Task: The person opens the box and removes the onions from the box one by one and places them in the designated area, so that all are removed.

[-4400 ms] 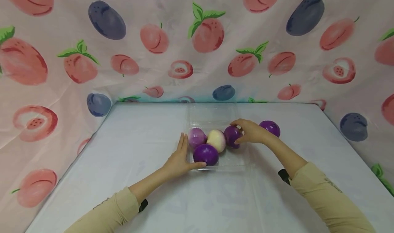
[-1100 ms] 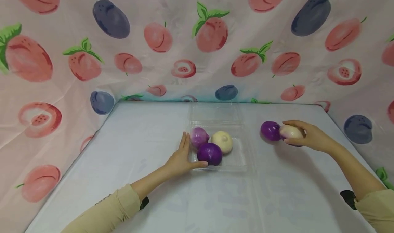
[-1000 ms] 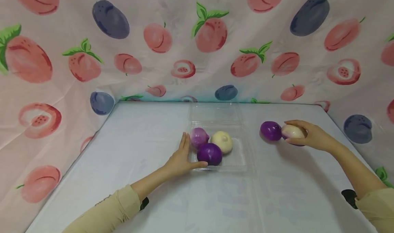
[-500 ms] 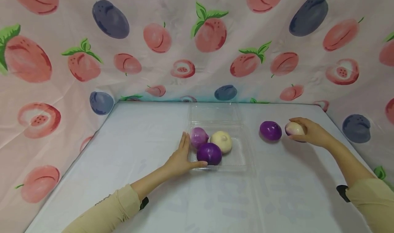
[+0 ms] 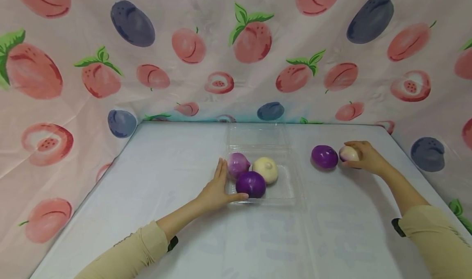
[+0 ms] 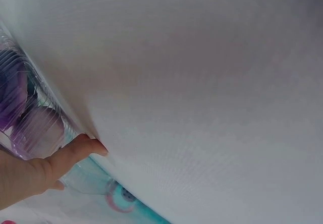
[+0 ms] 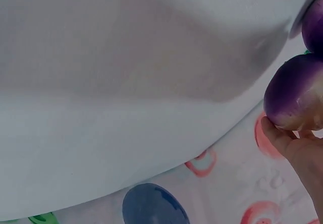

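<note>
A clear plastic box point(image 5: 285, 191) with its lid folded back holds three onions: a light purple onion point(image 5: 237, 165), a dark purple onion point(image 5: 250, 184) and a cream-white onion point(image 5: 265, 170). My left hand point(image 5: 215, 192) rests against the box's front left corner, straight fingers along its side and thumb at the front edge. Right of the box, my right hand point(image 5: 368, 159) grips a white-and-purple onion point(image 5: 348, 154) between thumb and fingers. In the right wrist view, this onion point(image 7: 292, 95) shows its purple side. A loose dark purple onion point(image 5: 324, 157) lies just left of it.
The box's transparent lid point(image 5: 258, 133) lies toward the back edge of the white-covered table point(image 5: 177, 160). A fruit-printed cloth point(image 5: 221, 37) hangs behind the table and along both sides.
From the box's right side, my right hand has brought an onion out to the loose purple one. Lately it shifted slightly right, then back left. My left hand has stayed put.
</note>
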The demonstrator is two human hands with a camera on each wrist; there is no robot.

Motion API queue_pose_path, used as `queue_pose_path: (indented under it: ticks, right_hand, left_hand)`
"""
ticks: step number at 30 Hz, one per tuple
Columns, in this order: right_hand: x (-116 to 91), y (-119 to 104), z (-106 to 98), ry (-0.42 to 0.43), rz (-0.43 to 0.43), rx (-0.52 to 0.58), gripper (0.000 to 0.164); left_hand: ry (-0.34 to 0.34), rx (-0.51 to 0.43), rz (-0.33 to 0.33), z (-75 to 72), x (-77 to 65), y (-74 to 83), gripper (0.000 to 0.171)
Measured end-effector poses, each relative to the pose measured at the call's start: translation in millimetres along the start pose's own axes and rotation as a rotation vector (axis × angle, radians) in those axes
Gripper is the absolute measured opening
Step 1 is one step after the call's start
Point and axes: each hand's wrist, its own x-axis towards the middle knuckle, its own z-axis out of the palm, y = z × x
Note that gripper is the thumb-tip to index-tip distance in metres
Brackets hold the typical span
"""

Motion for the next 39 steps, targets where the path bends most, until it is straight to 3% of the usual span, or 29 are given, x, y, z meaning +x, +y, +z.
queue_pose_path:
  ticks: [25,39]
  right_hand:
    - [9.9,-0.9,8.3,0.007,0.073,-0.075,0.074]
    - [2.0,-1.4,9.9,0.058,0.096,-0.071,0.079]
  left_hand:
    - [0.003,-0.007,-0.002,-0.6,-0.5,-0.8,0.126]
    - [-0.002,-0.001,0.002,0.2,-0.1,-1.3,0.126]
